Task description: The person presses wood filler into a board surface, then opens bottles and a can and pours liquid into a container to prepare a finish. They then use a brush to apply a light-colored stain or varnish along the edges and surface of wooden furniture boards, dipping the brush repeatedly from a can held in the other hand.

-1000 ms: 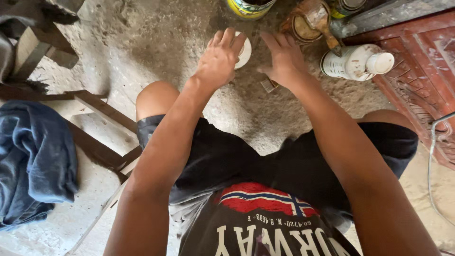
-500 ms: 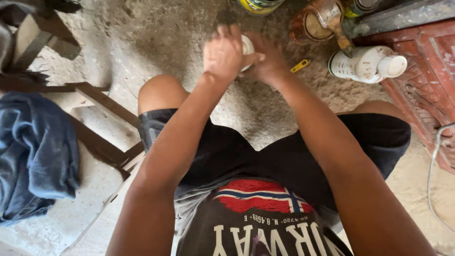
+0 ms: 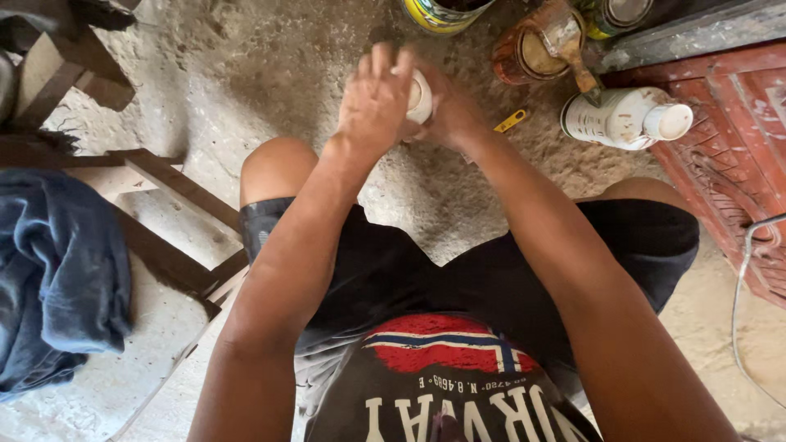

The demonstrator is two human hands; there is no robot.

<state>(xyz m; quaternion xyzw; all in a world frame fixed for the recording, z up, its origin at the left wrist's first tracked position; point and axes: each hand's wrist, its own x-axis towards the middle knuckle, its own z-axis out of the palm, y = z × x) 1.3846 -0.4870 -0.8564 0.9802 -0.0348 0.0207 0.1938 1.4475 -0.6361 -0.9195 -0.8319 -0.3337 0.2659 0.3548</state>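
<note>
1. Head view: both hands came together since a second ago, when they were spread open; left hand (image 3: 375, 102) and right hand (image 3: 446, 110) were pressed around a small white round object (image 3: 419, 94), lifted off the concrete floor (image 3: 246, 74).
2. White plastic bottle (image 3: 626, 119) lay on its side, right.
3. Rusty tin (image 3: 524, 53) with brush stood behind.
4. Small yellow piece (image 3: 510, 121) lay near the right hand.

A white bottle (image 3: 626, 119) lies beside open paint tins (image 3: 524, 56); blue cloth (image 3: 57, 270) left.

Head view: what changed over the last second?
Both hands, spread flat over the ground earlier, came together: left hand and right hand now clasp a small white round object. The white bottle, the paint cans and the blue cloth stayed put.
</note>
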